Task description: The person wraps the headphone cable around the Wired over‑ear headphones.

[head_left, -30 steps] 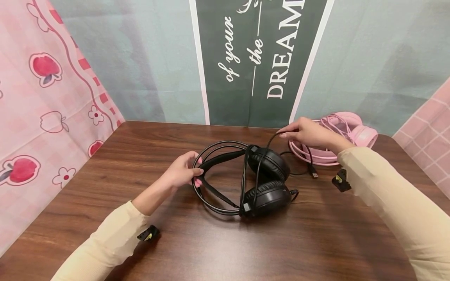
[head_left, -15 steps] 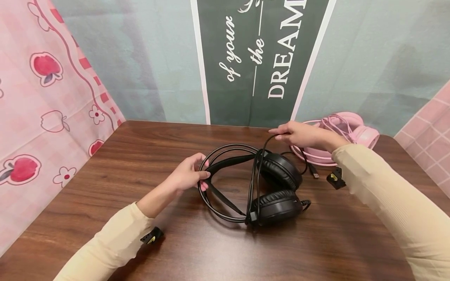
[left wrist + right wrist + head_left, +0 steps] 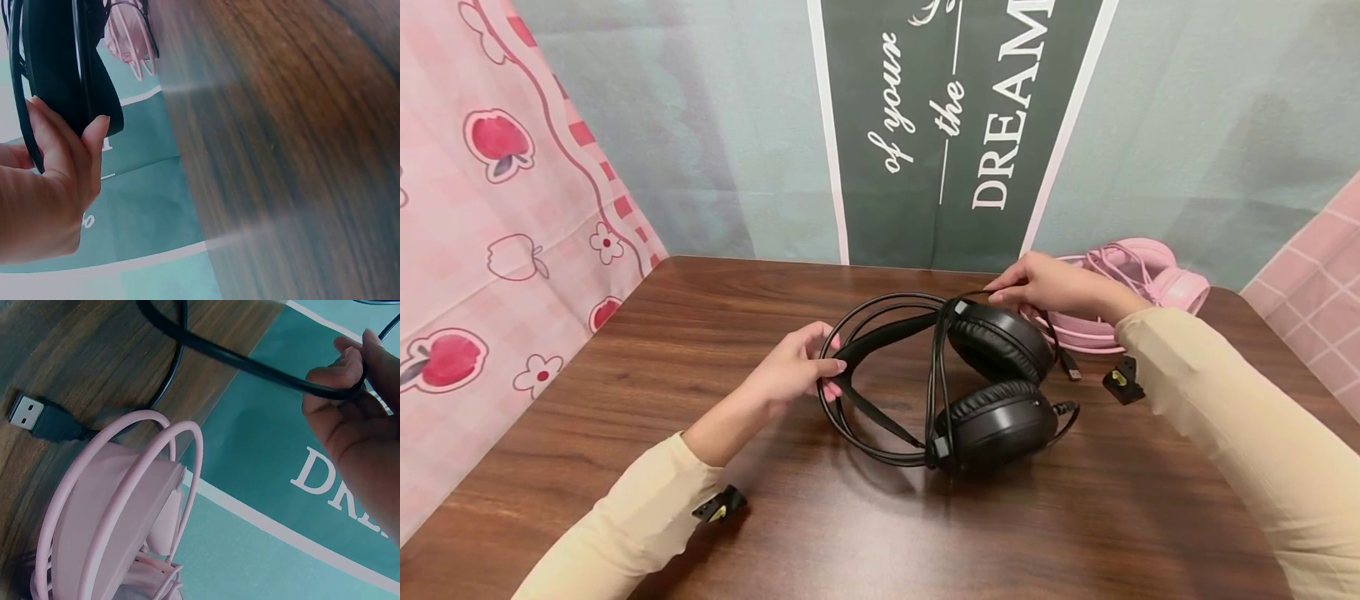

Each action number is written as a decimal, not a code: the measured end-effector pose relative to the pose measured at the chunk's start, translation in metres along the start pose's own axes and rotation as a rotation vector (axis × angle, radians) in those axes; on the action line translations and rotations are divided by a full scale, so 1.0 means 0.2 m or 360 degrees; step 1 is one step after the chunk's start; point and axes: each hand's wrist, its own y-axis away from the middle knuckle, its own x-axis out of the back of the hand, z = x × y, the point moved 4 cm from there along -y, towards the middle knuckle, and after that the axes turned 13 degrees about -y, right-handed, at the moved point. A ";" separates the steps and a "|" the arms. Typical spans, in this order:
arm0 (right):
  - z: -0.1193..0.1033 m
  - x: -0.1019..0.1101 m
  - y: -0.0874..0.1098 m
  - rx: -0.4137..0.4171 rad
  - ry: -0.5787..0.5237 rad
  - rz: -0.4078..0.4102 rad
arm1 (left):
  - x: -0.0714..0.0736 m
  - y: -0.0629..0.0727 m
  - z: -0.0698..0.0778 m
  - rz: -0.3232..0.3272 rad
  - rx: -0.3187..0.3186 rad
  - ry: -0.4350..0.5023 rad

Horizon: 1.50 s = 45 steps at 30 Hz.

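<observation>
Black over-ear headphones (image 3: 996,429) are at the middle of the table, their band toward the left and ear cups toward the right. My left hand (image 3: 796,367) grips the top of the headband, thumb over the padded strap; the left wrist view shows the strap (image 3: 56,75) between fingers and thumb. Beyond the far ear cup, my right hand (image 3: 1052,285) pinches the black cable (image 3: 250,362), which loops between thumb and fingers in the right wrist view. Strands of cable wrap across the band near the cups. The cable's USB plug (image 3: 1071,367) lies on the table at the right.
Pink headphones (image 3: 1176,287) with a bundled pink cable lie at the table's back right, partly behind my right hand. A fabric backdrop (image 3: 737,150) with printed lettering hangs behind the wooden table (image 3: 865,542). Pink patterned cloth (image 3: 512,233) hangs at the left.
The black headphones have shifted to the right, and their ear cups now appear turned slightly. My left hand moved right with the band. My right hand went left, then back slightly, still with the cable.
</observation>
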 end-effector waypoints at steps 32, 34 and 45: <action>0.10 0.13 0.19 -0.0012 -0.0188 -0.0082 | 0.29 0.08 0.05 0.0323 0.0069 0.0576; 0.10 0.14 0.20 -0.0014 -0.0181 -0.0089 | 0.31 0.08 0.04 0.0351 0.0084 0.0620; 0.12 0.15 0.25 -0.0088 -0.0257 -0.0112 | 0.38 0.11 0.02 0.0454 0.0135 0.0830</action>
